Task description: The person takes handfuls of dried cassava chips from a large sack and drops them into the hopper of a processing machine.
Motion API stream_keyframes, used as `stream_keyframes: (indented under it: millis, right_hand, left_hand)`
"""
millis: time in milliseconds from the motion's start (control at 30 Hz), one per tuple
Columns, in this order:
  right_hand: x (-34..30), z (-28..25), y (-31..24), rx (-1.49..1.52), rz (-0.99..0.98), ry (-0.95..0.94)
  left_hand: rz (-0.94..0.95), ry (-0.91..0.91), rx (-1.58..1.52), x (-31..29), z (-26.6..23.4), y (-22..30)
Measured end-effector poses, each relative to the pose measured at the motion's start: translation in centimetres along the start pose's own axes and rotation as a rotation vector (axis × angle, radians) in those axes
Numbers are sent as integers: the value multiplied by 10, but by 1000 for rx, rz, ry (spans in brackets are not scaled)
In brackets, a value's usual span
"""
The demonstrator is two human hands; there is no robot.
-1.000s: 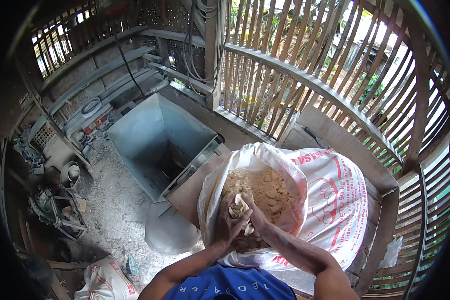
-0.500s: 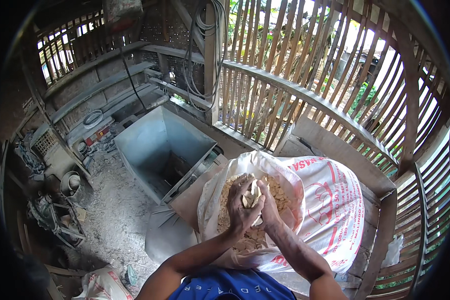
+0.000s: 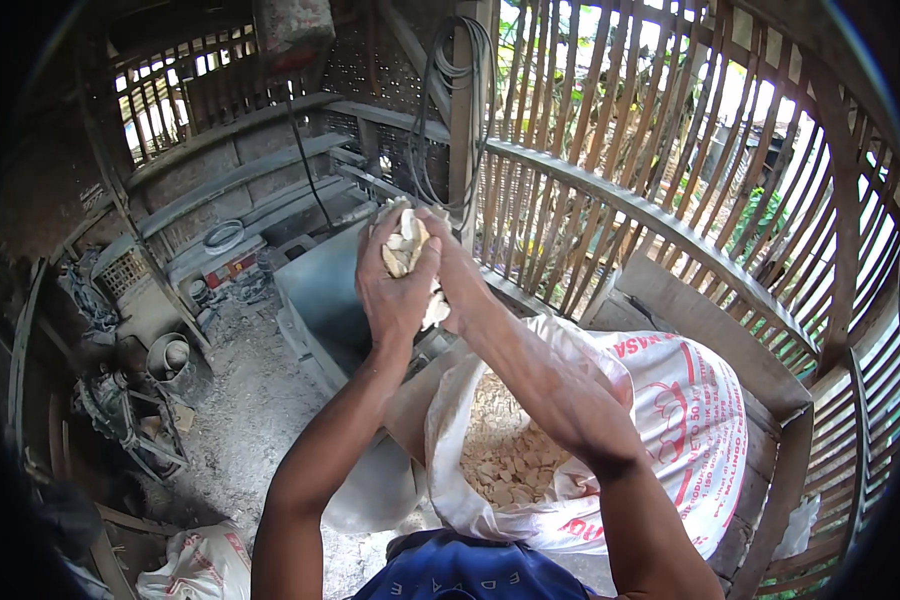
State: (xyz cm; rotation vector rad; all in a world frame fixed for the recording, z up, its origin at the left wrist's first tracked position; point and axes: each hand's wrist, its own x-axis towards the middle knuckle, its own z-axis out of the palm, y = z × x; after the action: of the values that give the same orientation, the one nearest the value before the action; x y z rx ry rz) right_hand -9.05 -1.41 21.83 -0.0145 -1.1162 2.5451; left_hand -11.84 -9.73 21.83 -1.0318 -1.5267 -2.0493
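Observation:
Between my left hand (image 3: 382,290) and my right hand (image 3: 460,275), cupped together, is a heap of pale dried chips (image 3: 406,250). Both hands are raised over the near right side of an open metal hopper (image 3: 315,275) with a bluish inside. A few chips show at the lower edge of the right palm. Below my right forearm, a white woven sack (image 3: 445,440) with red print stands open, its mouth rolled back. More pale chips (image 3: 510,455) lie inside it. My forearms hide part of the sack mouth and the hopper.
Behind the sack is a wooden board (image 3: 715,315) along a slatted wall (image 3: 610,170). A cable coil (image 3: 455,75) hangs on a post. At the left, a bucket (image 3: 178,360) stands on the dusty floor (image 3: 245,390). Another sack (image 3: 198,565) lies lower left.
My two hands have lifted out of the sack mouth with the chips and moved forward and left over the hopper. The view has shifted slightly left.

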Motion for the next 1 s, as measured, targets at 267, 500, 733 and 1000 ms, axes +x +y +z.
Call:
stream_keyframes:
  millis: [267, 500, 733, 1000]
  right_hand:
    - [33, -11, 55, -55, 344, 27]
    - [36, -33, 60, -299, 129, 110]
    - [38, -36, 52, -1097, 79, 39]
    - [13, -16, 25, -1718, -67, -10]
  left_hand:
    - [-392, -131, 58, 3, -75, -85]
    - [-506, -346, 39, 3, -108, -95]
    - [-428, -620, 508, 16, -122, -87]
    - [-233, -698, 871, 10, -112, -74]
